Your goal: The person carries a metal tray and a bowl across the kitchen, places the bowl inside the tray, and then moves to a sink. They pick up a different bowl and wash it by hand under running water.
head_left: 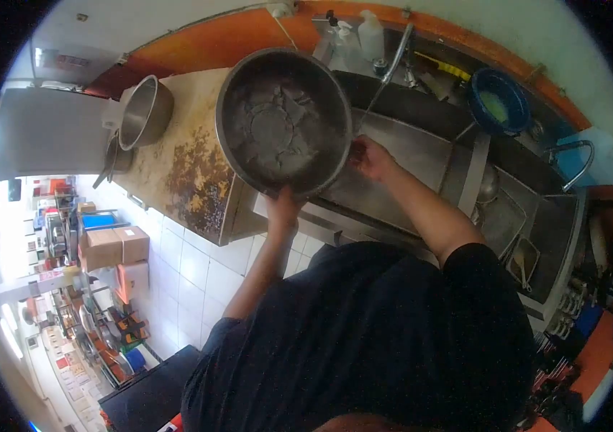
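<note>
A large round dark metal basin point(270, 126) is tilted with its wet inside facing me, partly over the counter's end and partly over the sink. My left hand point(284, 205) grips its lower rim, thumb on the near side and fingers hidden behind. At the basin's right edge is my right hand point(372, 158), fingers curled and dark at the tips; I cannot tell what they hold. A tap point(397, 54) runs a thin stream of water down just above that hand. Below it lies the steel sink point(400, 162).
On the worn counter point(195, 169) stands a steel pot point(147, 114), with a pan point(114, 158) beside it. Soap bottles point(370, 36) line the back ledge. A blue bucket point(497, 102) and a blue jug point(593, 157) stand right. The second sink basin holds a wooden spoon point(521, 265).
</note>
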{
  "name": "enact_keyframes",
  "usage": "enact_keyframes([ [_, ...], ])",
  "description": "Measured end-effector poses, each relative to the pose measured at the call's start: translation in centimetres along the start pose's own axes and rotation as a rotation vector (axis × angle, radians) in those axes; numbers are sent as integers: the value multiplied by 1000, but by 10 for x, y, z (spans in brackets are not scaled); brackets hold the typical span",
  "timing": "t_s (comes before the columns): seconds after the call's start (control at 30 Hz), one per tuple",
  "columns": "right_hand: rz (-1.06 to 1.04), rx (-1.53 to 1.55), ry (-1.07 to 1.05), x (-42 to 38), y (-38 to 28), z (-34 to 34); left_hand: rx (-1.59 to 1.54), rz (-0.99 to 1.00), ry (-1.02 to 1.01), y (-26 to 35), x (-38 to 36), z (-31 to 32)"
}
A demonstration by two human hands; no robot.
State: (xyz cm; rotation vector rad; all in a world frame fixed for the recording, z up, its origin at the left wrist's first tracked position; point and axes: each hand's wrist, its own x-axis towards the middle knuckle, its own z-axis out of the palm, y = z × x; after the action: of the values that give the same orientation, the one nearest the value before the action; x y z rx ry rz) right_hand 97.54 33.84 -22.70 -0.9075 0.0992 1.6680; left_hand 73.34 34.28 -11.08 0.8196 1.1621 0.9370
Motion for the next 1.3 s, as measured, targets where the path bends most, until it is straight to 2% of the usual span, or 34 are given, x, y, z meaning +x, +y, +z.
enact_keyframes([
  [0.13, -68, 31, -4, -6, 0, 6, 139, 84, -126, -5, 8, -4],
  [0.2, -81, 33, -30, -6, -3, 5, 34, -24, -31, 5, -1, 10],
  [0.37, -69, 100, 51, -3, -8, 0, 105, 30, -53, -13, 10, 3],
  [0.7, -93, 145, -7, -2, -7, -8, 45, 26, -3, -19, 12, 9],
  [0.8, -64, 68, 21, -4, -13, -8, 59, -43, -32, -13, 14, 6],
  [0.87, -38, 83, 96, 3, -18, -9, 30, -13, -22, -12, 8, 13],
  [1.1, -76, 110, 0, -7, -18, -5, 103, -31, -81, -10, 10, 11],
  [1.2, -74, 78, 84, -20, -26, -3, 7, -44, -48, -23, 10, 19],
  [1.27, -217, -231, 77, -25, -28, -10, 47, -56, -36, -33, 11, 22],
  [1.3, -214, -236, 76, -29, -30, -17, 85, -64, -27, -40, 13, 20],
])
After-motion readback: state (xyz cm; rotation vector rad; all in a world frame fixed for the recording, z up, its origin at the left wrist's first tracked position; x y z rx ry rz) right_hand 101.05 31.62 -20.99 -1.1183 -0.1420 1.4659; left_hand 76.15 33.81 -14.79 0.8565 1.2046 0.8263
